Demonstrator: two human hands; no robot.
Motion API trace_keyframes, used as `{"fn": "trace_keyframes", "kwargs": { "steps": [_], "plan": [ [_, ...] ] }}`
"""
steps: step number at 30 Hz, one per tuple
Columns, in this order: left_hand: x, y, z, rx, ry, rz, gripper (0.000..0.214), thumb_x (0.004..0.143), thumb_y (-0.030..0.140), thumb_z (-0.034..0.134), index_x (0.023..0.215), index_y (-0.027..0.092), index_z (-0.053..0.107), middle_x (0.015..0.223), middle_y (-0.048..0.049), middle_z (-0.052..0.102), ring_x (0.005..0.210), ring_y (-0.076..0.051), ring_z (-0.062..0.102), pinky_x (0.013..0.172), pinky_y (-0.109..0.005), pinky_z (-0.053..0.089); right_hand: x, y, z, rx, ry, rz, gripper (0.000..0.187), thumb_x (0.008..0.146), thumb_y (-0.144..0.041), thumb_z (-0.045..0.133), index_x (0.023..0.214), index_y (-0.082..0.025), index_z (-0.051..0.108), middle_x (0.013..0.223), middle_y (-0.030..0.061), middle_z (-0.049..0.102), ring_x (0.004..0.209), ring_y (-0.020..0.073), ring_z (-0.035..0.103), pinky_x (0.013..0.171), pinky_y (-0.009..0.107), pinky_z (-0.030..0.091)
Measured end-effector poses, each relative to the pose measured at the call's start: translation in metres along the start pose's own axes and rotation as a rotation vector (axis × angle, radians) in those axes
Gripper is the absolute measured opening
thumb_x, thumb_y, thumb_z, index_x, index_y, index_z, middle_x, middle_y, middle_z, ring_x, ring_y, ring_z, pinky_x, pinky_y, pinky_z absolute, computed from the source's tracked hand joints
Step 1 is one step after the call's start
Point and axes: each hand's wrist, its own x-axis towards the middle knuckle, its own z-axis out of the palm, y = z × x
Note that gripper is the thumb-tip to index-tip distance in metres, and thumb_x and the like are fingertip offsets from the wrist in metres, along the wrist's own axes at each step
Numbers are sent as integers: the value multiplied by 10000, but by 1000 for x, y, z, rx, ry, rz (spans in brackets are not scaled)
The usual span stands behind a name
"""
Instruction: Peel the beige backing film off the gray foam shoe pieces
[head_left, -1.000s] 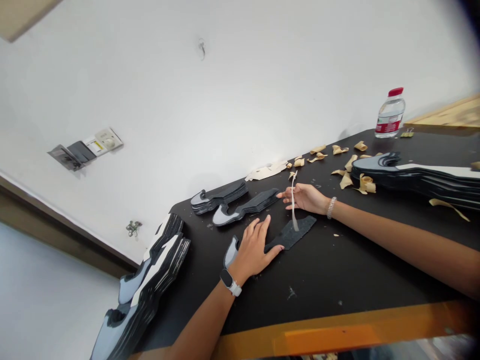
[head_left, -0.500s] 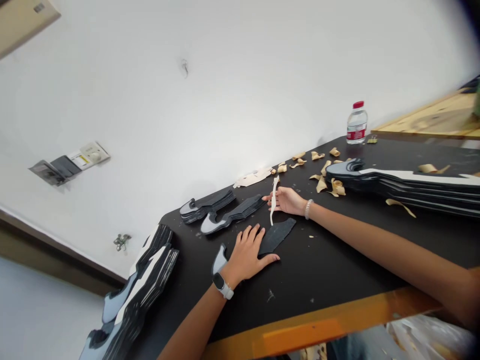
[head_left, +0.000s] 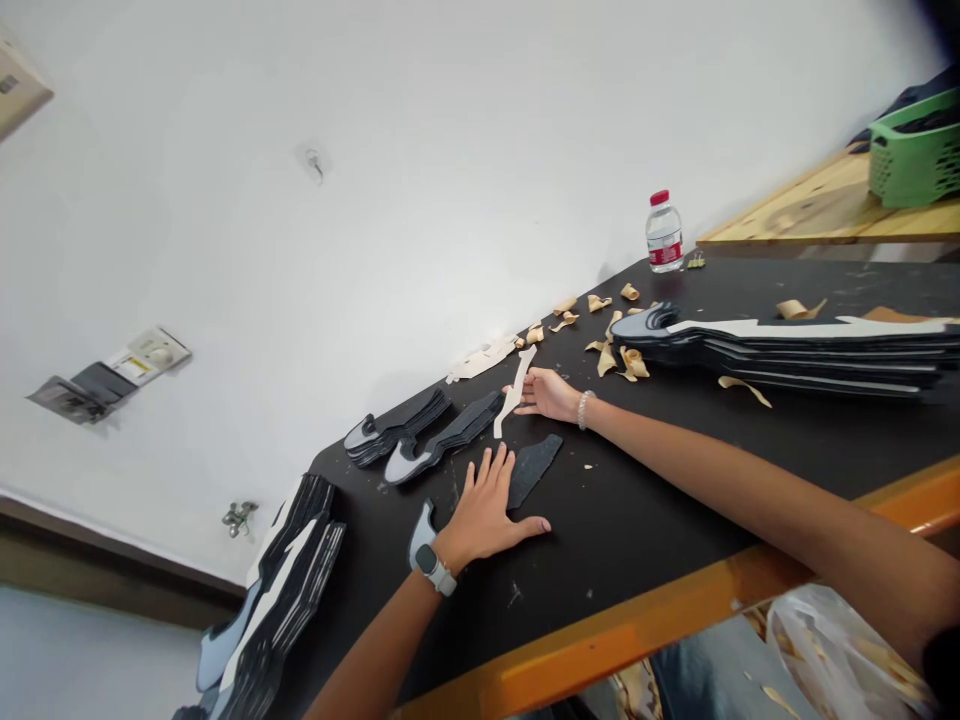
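**Here: two hands, one dark cut piece, one pale strip**

Head view, sole entry.

1. Left hand (head_left: 487,505): fingers spread, palm flat, pressing on the near end of the dark cut piece (head_left: 534,465). A watch is on the wrist.
2. Dark cut piece: lies flat on the black table (head_left: 675,520), between the two hands. Its grey tip shows beside the left wrist.
3. Right hand (head_left: 544,392): reached past the piece, with thumb and fingers pinching the pale strip (head_left: 514,403). A bracelet is on the wrist.
4. Pale strip: slanted, held near its middle, apart from the piece.
5. Two small stacks (head_left: 420,432) of like pieces: just beyond the left hand.
6. Long stack (head_left: 795,348): to the right.
7. Tan paper curls (head_left: 621,358): scattered beyond the right hand.
8. Water bottle (head_left: 664,232): upright at the wall.
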Motion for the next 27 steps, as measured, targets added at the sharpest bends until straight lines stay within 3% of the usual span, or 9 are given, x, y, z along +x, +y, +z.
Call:
{"fn": "trace_keyframes", "kwargs": {
  "steps": [8,16,27],
  "plan": [
    [-5,5,-7,2,-12,38,1006,704,751,451,1464,213,71,1532,-117,37,1404,-317,3,1108,-552,123,1,0,1,-24,-12,8,114,710,-220,434,690,-179,539,872,92,677,716,182,595,701,334,511],
    [-20,12,-16,29,8,148,938,677,741,500,1442,290,199,1514,-72,197,1391,-325,149,1097,-528,219,3,2,-1,-44,-14,7,95,711,-224,438,656,-183,504,864,95,682,686,183,590,672,335,508],
    [-49,44,-19,48,-62,288,1043,609,801,492,1451,263,194,1520,-76,170,1383,-385,117,1088,-561,212,1,1,1,-77,-8,13,103,725,-219,436,659,-179,504,845,101,671,708,190,588,676,327,503]
  ]
}}
